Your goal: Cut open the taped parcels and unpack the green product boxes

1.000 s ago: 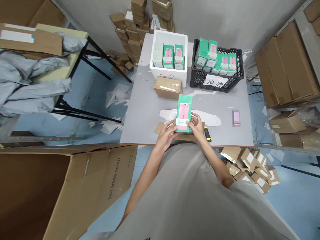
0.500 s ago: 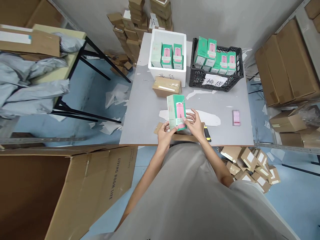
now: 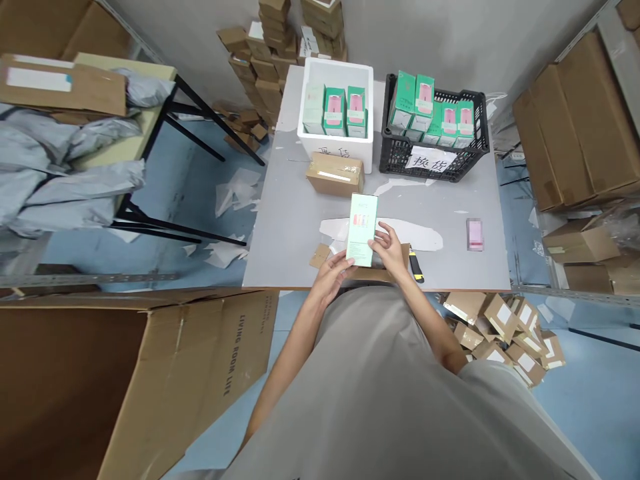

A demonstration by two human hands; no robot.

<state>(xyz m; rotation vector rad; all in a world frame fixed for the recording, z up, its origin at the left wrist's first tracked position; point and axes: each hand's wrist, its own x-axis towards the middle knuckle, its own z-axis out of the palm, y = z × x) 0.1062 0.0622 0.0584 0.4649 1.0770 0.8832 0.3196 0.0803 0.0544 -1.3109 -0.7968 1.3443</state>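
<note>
A pale green product box (image 3: pixel 362 230) stands upright between my hands above the table's near edge, a side with small coloured pictures and print facing me. My left hand (image 3: pixel 330 275) grips its lower left corner. At its lower right edge, the thumb and fingers of my right hand (image 3: pixel 389 250) hold it. Beneath my hands lies an opened brown carton (image 3: pixel 373 274), partly hidden by them. A black and yellow box cutter (image 3: pixel 415 266) rests just right of the carton.
A taped brown carton (image 3: pixel 335 175) sits before a white foam bin (image 3: pixel 336 145) of green boxes. Beside it stands a black crate (image 3: pixel 389 157) holding several more. A small pink box (image 3: pixel 475 235) lies at the table's right. A large open carton (image 3: pixel 200 380) stands lower left.
The green box has been turned in my hands: its pink-pictured front faced me before, and now a pale printed side does. My hands stay near the same spot.
</note>
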